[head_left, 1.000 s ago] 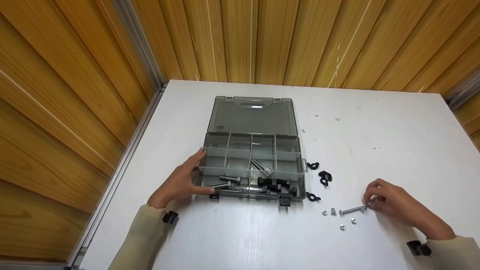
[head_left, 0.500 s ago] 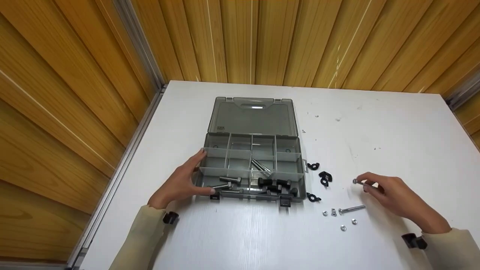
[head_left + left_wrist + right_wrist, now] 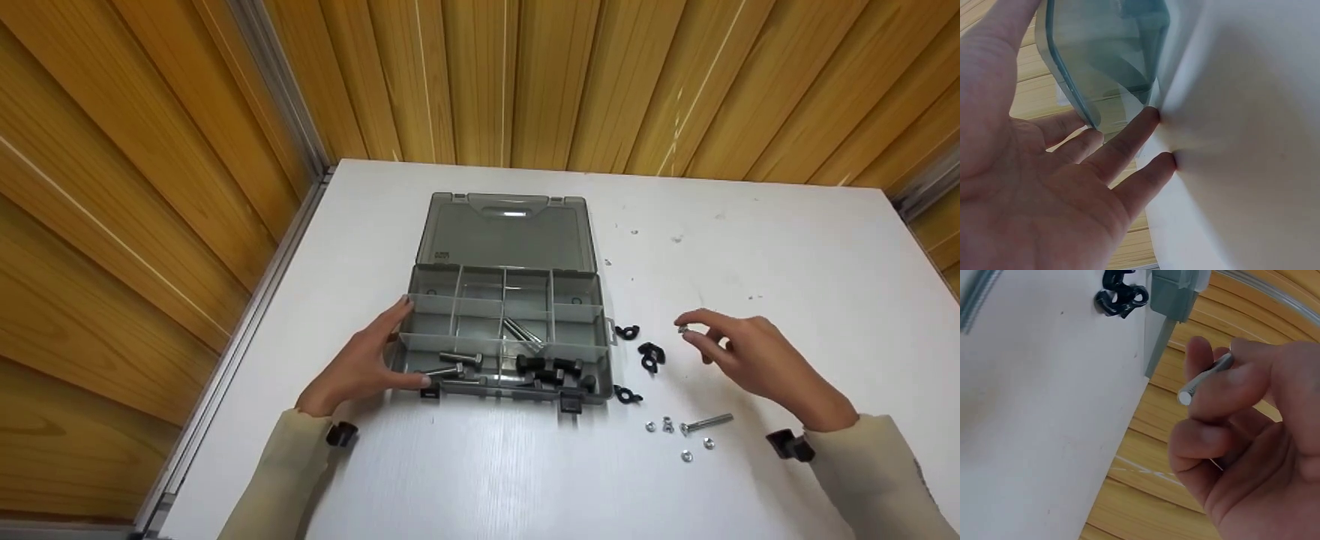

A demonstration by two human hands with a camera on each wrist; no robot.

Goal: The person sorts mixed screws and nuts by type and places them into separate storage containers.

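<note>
My right hand [image 3: 757, 360] pinches a silver bolt [image 3: 1206, 379] between thumb and fingertips, above the table right of the organizer box. In the head view the fingers hide most of it; the right wrist view shows its round shank end. My left hand [image 3: 356, 371] rests against the left side of the grey compartment box [image 3: 480, 394], thumb at its front edge, other fingers spread along the side and touching the table. Dark bolts [image 3: 551, 375] lie in the front right compartment, silver hex bolts [image 3: 461, 359] in the front left one. Silver rods or bolts [image 3: 517, 330] lean in a middle compartment.
The box's lid [image 3: 506, 232] lies open behind it. Black wing nuts [image 3: 651, 355] lie right of the box. Nearer the front are another silver bolt [image 3: 709, 424], a silver wing nut [image 3: 667, 424] and several small nuts [image 3: 687, 455]. Wood-patterned walls [image 3: 540, 82] border the table.
My right hand has picked the bolt up from beside the other silver bolt and carried it up, away from me and leftward toward the box. My left hand has stayed put.
</note>
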